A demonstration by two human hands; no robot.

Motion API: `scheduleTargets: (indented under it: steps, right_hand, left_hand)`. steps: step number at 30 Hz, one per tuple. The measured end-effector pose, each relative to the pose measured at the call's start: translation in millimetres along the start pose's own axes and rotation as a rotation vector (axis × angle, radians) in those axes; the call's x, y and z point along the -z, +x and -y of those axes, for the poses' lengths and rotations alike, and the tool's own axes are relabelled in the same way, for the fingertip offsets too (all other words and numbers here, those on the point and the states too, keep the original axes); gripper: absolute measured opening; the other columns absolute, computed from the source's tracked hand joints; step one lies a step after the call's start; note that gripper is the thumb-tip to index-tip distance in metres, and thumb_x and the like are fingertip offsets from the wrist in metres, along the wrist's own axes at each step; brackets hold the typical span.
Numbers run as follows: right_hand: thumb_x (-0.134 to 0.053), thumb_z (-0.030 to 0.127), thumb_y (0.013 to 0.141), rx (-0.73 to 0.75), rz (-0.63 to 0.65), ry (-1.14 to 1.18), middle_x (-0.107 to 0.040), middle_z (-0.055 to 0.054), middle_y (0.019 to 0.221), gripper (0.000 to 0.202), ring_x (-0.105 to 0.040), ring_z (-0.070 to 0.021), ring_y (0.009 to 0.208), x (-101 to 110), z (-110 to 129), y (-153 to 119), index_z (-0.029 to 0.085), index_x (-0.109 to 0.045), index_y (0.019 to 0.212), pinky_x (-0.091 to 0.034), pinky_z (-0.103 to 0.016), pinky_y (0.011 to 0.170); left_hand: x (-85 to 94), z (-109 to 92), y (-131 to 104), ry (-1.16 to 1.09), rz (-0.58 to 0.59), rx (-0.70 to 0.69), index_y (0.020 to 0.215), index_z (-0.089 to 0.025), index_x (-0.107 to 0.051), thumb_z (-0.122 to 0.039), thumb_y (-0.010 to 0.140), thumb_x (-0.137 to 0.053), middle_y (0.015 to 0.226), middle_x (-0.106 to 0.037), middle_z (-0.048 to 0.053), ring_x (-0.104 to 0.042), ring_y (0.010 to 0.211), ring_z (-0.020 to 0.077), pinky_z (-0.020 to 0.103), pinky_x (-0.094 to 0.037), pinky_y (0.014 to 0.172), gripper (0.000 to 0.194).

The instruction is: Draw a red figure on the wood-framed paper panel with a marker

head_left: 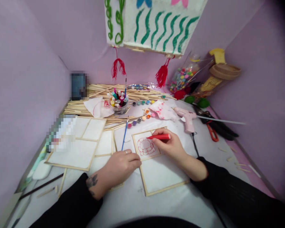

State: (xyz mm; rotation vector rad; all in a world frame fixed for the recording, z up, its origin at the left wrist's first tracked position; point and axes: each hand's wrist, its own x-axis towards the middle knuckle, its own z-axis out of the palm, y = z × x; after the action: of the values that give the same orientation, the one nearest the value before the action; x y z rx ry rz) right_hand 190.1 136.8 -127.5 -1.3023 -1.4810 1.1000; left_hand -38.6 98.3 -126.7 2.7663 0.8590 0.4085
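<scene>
My right hand [169, 144] grips a red marker [160, 136], its tip on the upper left section of a white panel [162, 174] framed with thin wooden sticks. A red outline drawing [146, 146] of a round shape ringed by petal-like scallops shows there. My left hand [124, 163] lies palm down at the panel's left edge, its fingers closed together against the frame; the fingertips are partly hidden. Just beyond it lies a blue paintbrush [124, 134]. Another framed panel [78, 152] rests to the left, overlapping a further framed panel [104, 142].
A clear cup of markers [118, 103] stands before a pile of wooden sticks [95, 91]. Small paint pots [139, 120] lie nearby. At right are a pink glue gun [186, 117], black-handled pliers [218, 126] and a bead jar [184, 77]. A painted lantern [156, 28] with red tassels hangs above.
</scene>
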Motion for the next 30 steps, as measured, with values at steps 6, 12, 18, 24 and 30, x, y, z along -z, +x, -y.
scheduleTargets:
  steps: [6,12,18,24,30]
  right_hand:
    - [-0.061,0.020,0.072,0.015,0.183,-0.144,-0.070,-0.001,0.073,0.008,-0.063,-0.0160,0.066,-10.5,6.1,-4.9,0.019,-0.066,0.079,-0.050,-0.026,0.062]
    - [-0.061,0.020,0.072,-0.002,0.157,-0.225,-0.074,-0.003,0.076,0.010,-0.067,-0.0170,0.067,-16.4,3.1,-6.4,0.019,-0.069,0.079,-0.051,-0.026,0.063]
    - [-0.061,0.023,0.074,-0.010,0.158,-0.229,-0.075,-0.004,0.078,0.012,-0.068,-0.0184,0.069,-16.7,0.0,-5.4,0.019,-0.069,0.081,-0.053,-0.027,0.064]
    - [-0.061,0.024,0.074,0.007,0.151,-0.228,-0.075,-0.004,0.078,0.012,-0.069,-0.0185,0.068,-17.0,0.0,-5.8,0.019,-0.070,0.081,-0.053,-0.027,0.063]
    - [-0.061,0.024,0.073,0.018,0.141,-0.224,-0.075,-0.005,0.078,0.012,-0.069,-0.0189,0.068,-16.7,1.9,-5.8,0.019,-0.069,0.080,-0.054,-0.028,0.063]
  left_hand:
    - [-0.9,-0.4,0.3,-0.003,0.002,0.006,0.094,-0.020,-0.063,-0.014,0.094,-0.047,0.091,-0.068,0.000,-0.056,0.075,0.0150,0.027,-0.043,0.061,0.017]
    - [-1.2,-0.9,-0.4,0.002,0.014,0.012,0.095,-0.020,-0.063,-0.014,0.094,-0.046,0.092,-0.068,0.000,-0.056,0.077,0.0148,0.027,-0.042,0.062,0.018]
    - [-1.8,-0.8,-0.5,0.001,0.014,0.014,0.093,-0.020,-0.063,-0.014,0.094,-0.046,0.091,-0.067,0.000,-0.056,0.077,0.0145,0.027,-0.042,0.061,0.018]
    - [-3.9,-0.2,-2.5,-0.002,0.023,0.024,0.094,-0.021,-0.063,-0.015,0.094,-0.047,0.092,-0.067,0.000,-0.055,0.077,0.0147,0.027,-0.041,0.062,0.017]
    - [-0.7,-1.4,-0.8,-0.015,0.019,0.029,0.093,-0.020,-0.063,-0.015,0.094,-0.047,0.091,-0.068,-0.001,-0.055,0.075,0.0146,0.027,-0.041,0.061,0.017]
